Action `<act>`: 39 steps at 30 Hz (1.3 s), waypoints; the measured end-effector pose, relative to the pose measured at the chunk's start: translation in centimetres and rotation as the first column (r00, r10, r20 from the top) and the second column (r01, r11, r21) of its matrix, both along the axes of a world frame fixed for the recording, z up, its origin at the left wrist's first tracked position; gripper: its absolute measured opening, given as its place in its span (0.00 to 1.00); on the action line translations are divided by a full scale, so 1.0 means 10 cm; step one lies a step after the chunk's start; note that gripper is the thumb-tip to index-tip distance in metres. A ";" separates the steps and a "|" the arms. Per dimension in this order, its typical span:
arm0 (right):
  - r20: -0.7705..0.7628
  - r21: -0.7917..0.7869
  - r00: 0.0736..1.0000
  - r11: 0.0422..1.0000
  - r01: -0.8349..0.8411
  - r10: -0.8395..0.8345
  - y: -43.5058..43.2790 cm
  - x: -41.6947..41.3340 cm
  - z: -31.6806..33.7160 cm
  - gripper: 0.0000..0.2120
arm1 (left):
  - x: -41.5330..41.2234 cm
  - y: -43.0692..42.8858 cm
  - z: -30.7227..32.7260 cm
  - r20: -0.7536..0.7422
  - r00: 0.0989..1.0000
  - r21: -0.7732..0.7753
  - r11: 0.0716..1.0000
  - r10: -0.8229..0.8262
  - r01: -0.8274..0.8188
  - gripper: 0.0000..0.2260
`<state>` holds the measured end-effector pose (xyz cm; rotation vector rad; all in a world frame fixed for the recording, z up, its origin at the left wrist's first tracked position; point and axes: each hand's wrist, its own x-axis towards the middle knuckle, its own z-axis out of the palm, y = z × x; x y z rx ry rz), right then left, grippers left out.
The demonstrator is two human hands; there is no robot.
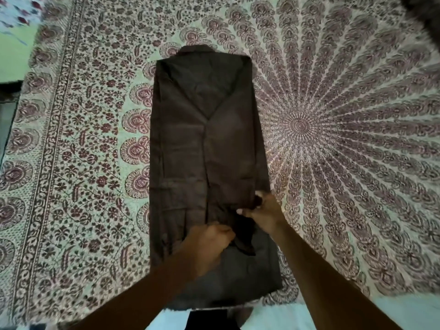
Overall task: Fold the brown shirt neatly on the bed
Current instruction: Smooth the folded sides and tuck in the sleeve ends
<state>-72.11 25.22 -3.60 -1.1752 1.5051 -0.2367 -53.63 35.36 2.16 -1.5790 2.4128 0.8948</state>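
Patterned bed (71, 139) holds the brown shirt (202, 127), folded lengthwise. Left grip (209, 244) and right grip (264, 215) both pinch its lower cloth.

Brown shirt (190, 139): one, with one collar (195, 50) at its far end.
Patterned bedspread (333, 67): one, and I count one round medallion (298, 126) printed on it, to the right of the shirt.
Hands: two, the left hand (209, 244) and the right hand (264, 213).
Bare forearms (321, 270): two.
Floral cloth (14, 10), far left corner: one patch.
Dark blurred shape (423, 13), far right corner: one, kind not discernible.
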 end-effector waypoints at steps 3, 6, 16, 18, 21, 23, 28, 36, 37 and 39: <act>0.106 0.071 0.985 0.989 0.127 -0.134 0.12 -0.01 0.04 0.14 | -0.07 0.24 -0.11 0.052 0.998 -0.035 0.999 -0.034 0.036 0.28; 0.159 0.176 0.964 0.967 0.183 -0.212 0.27 -0.08 0.04 0.13 | -0.12 0.42 -0.11 0.031 0.999 -0.044 0.999 0.018 -0.017 0.26; -0.013 0.061 1.000 0.998 0.020 -0.019 0.38 -0.11 0.07 0.30 | -0.08 0.43 -0.24 -0.227 0.830 0.057 0.858 0.509 -0.510 0.17; -0.032 0.049 0.999 0.999 -0.015 0.017 0.37 -0.12 0.07 0.30 | -0.05 0.31 -0.33 -0.186 0.752 0.152 0.775 0.632 -0.614 0.17; -0.069 0.000 0.995 0.998 -0.067 0.067 0.32 -0.13 0.07 0.24 | -0.04 0.13 -0.41 -0.114 0.698 0.222 0.703 0.707 -0.676 0.21; -0.127 -0.072 0.990 0.995 -0.076 0.066 0.24 -0.10 0.05 0.19 | -0.04 -0.02 -0.42 -0.077 0.659 0.230 0.657 0.748 -0.718 0.21; -0.192 -0.215 0.979 0.976 0.019 -0.061 -0.25 0.06 0.02 0.20 | 0.12 -0.64 -0.33 -0.138 0.628 0.101 0.642 0.766 -0.760 0.14; -0.150 -0.337 0.969 0.932 0.135 -0.195 -1.55 0.48 -0.07 0.16 | 0.51 -2.38 -0.48 -0.276 0.635 -0.094 0.637 0.722 -0.765 0.20; -0.159 -0.342 0.969 0.932 0.125 -0.188 -1.70 0.52 -0.07 0.18 | 0.54 -2.58 -0.49 -0.265 0.626 -0.076 0.631 0.734 -0.772 0.22; -0.157 -0.339 0.969 0.932 0.128 -0.190 -1.99 0.61 -0.09 0.22 | 0.58 -2.89 -0.52 -0.242 0.588 0.006 0.607 0.772 -0.795 0.26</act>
